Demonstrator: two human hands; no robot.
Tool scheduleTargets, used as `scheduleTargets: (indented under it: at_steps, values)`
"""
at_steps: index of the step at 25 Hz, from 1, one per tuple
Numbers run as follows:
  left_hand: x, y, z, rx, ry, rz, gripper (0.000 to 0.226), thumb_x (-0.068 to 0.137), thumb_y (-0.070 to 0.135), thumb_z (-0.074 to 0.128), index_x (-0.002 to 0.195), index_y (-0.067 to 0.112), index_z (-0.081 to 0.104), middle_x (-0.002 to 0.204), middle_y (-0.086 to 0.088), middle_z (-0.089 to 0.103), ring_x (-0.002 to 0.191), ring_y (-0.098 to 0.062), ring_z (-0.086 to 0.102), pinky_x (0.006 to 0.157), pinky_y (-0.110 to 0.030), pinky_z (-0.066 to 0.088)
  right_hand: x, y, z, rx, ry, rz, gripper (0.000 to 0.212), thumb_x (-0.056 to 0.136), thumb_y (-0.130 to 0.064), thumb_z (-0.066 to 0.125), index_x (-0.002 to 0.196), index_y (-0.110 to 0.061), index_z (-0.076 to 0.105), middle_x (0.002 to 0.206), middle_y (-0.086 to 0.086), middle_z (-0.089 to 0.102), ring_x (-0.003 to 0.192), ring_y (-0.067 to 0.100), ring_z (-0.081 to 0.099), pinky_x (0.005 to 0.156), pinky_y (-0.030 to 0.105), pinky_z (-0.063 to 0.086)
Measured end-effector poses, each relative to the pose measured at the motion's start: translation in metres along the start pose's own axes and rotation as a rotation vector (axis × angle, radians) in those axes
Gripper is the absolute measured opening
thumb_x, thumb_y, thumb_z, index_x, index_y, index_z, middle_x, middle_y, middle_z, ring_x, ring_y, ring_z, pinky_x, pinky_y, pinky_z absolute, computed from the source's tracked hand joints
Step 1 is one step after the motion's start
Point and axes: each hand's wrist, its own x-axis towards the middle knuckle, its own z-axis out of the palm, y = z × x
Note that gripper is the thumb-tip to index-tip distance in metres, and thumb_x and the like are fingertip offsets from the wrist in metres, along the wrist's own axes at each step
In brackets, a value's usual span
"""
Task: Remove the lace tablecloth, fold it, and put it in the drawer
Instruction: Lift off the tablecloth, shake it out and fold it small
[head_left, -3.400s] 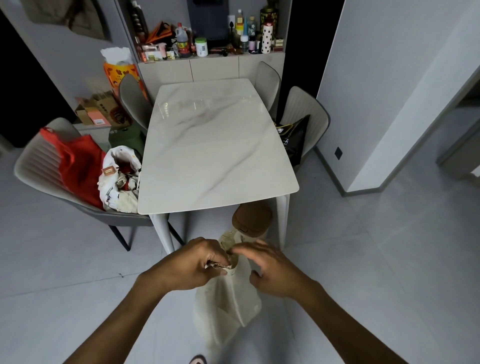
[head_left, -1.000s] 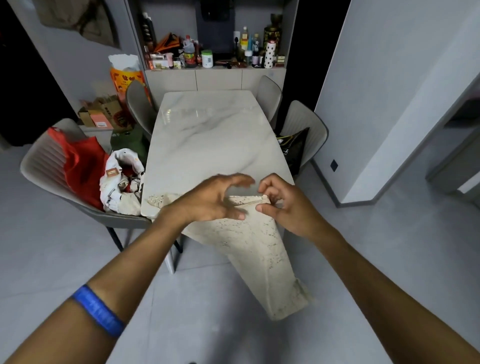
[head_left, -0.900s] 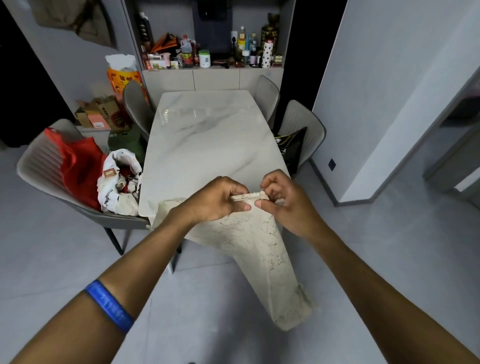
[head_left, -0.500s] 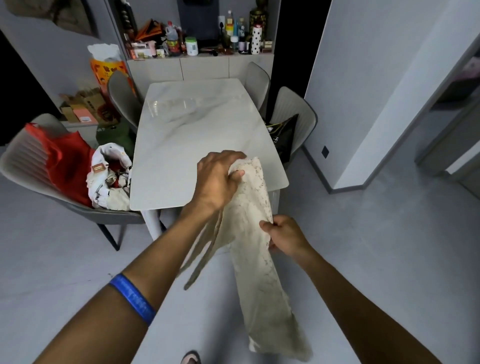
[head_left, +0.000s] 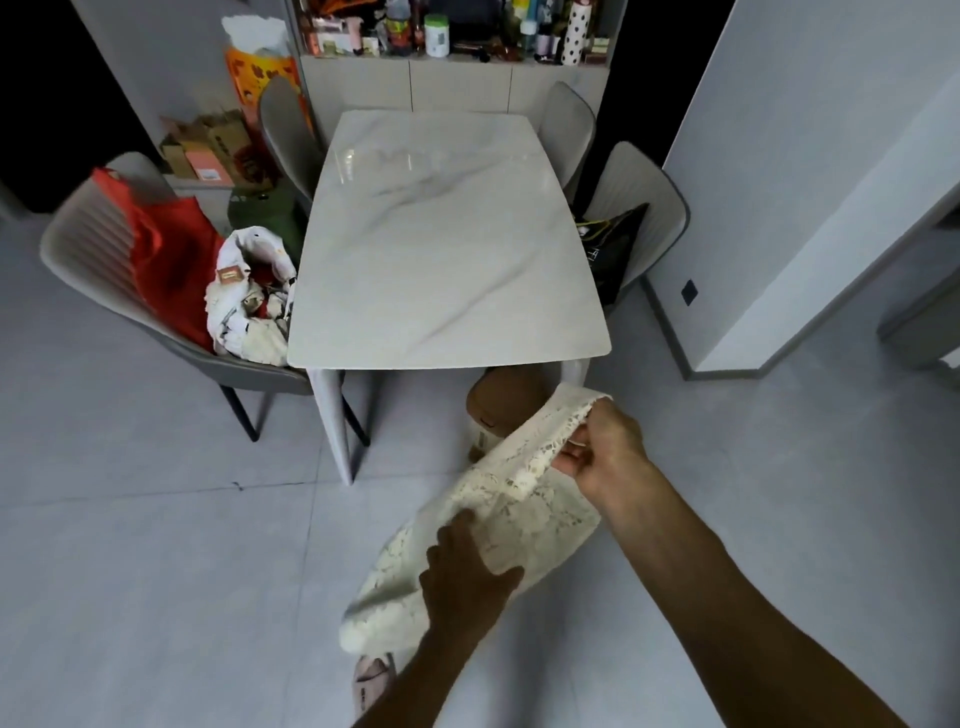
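A pale tiled floor (head_left: 156, 545) fills most of the view, with a white marble-topped table (head_left: 447, 249) standing ahead and grey chairs (head_left: 104, 249) drawn up along its left and right edges. Beyond the table's far edge a shelf (head_left: 452, 47) holds bottles and jars. On the chair by the table's near left corner lie a red cloth (head_left: 166, 260) and a white bag (head_left: 249, 301); a black bag (head_left: 613, 249) sits on a chair at the right edge.

The lace tablecloth (head_left: 498, 519) is off the table, held in the air in front of its near edge as a long folded band slanting from upper right to lower left. The right hand (head_left: 602, 447) reaches in from the lower right, arm stretched forward, and pinches the upper end between thumb and curled fingers. The left hand (head_left: 467, 577) comes up from the bottom edge, back toward the camera, its fingers lying on the cloth's middle with the thumb spread to the right; whether it grips cannot be told. A brown object (head_left: 504, 405) stands under the table's near right corner, and a pink slipper (head_left: 371, 680) shows below the cloth.
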Motion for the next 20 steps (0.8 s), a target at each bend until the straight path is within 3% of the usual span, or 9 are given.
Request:
scheduleTargets:
  at_steps: [3,6,8,10,12,14,15,18,20]
  values:
    - [0.028,-0.004,-0.009,-0.052,0.268,0.014,0.087,0.068,0.036,0.082,0.14,0.015,0.038,0.143,-0.013,0.046,0.127,-0.036,0.045,0.095,-0.055,0.049,-0.012,-0.01,-0.012,0.088,-0.049,0.027,0.017,0.096,-0.011,0.049,0.087,-0.008,0.064,0.059,0.01,0.073,0.07,0.027,0.07,0.051,0.038,0.059]
    - [0.071,0.004,-0.033,-0.098,0.352,0.238,0.072,0.07,0.027,0.084,0.133,0.01,0.053,0.139,-0.014,0.054,0.128,-0.034,0.049,0.098,-0.056,0.048,-0.018,-0.024,-0.026,0.155,-0.078,0.044,0.011,0.093,-0.011,0.057,0.096,-0.007,0.067,0.066,0.01,0.076,0.061,0.023,0.074,0.045,0.031,0.057]
    - [0.097,0.012,-0.047,-0.128,0.286,0.446,0.036,0.076,0.015,0.079,0.109,0.009,0.067,0.117,-0.011,0.068,0.11,-0.031,0.061,0.092,-0.046,0.053,-0.017,-0.031,-0.035,0.179,-0.114,0.052,0.016,0.092,-0.009,0.058,0.104,-0.006,0.067,0.083,0.012,0.077,0.073,0.023,0.075,0.053,0.035,0.062]
    - [0.108,0.014,-0.055,-0.221,0.167,0.53,0.014,0.086,0.019,0.067,0.097,0.013,0.063,0.093,-0.004,0.07,0.086,-0.022,0.066,0.073,-0.036,0.055,-0.015,-0.042,-0.048,0.236,-0.13,0.028,0.02,0.095,-0.012,0.052,0.109,-0.005,0.066,0.099,0.014,0.074,0.088,0.025,0.073,0.069,0.04,0.062]
    - [0.107,0.012,-0.057,-0.275,0.107,0.557,0.019,0.091,0.041,0.051,0.094,0.023,0.051,0.076,0.005,0.059,0.065,-0.007,0.055,0.056,-0.03,0.046,-0.008,-0.057,-0.066,0.311,-0.091,-0.031,0.023,0.1,-0.014,0.045,0.103,-0.005,0.065,0.087,0.012,0.075,0.074,0.023,0.075,0.061,0.036,0.063]
    - [0.107,0.01,-0.055,-0.201,0.152,0.577,0.022,0.092,0.052,0.044,0.093,0.03,0.046,0.073,0.008,0.054,0.061,-0.005,0.05,0.053,-0.023,0.04,0.005,-0.071,-0.088,0.423,0.001,-0.068,0.023,0.101,-0.013,0.043,0.102,-0.005,0.064,0.072,0.011,0.073,0.061,0.021,0.072,0.048,0.03,0.059]
    - [0.107,0.011,-0.056,-0.13,0.144,0.583,0.023,0.093,0.053,0.047,0.093,0.03,0.049,0.074,0.007,0.057,0.064,-0.006,0.053,0.055,-0.022,0.04,0.013,-0.073,-0.098,0.473,0.044,-0.072,0.024,0.102,-0.012,0.041,0.108,-0.004,0.063,0.076,0.012,0.072,0.065,0.022,0.072,0.048,0.03,0.059]
    - [0.112,0.01,-0.066,0.022,-0.166,0.639,0.023,0.085,0.056,0.063,0.083,0.034,0.064,0.074,0.014,0.065,0.068,-0.007,0.06,0.061,-0.02,0.043,0.031,-0.063,-0.123,0.46,0.132,-0.043,0.035,0.104,-0.014,0.032,0.128,-0.001,0.053,0.095,0.016,0.064,0.082,0.025,0.065,0.048,0.033,0.06]
    - [0.109,0.001,-0.067,0.127,-0.289,0.651,0.023,0.082,0.05,0.069,0.075,0.028,0.067,0.07,0.011,0.062,0.065,-0.009,0.056,0.061,-0.023,0.041,0.036,-0.057,-0.133,0.378,0.178,-0.036,0.033,0.104,-0.015,0.032,0.124,0.0,0.053,0.095,0.018,0.063,0.081,0.028,0.065,0.047,0.036,0.06]
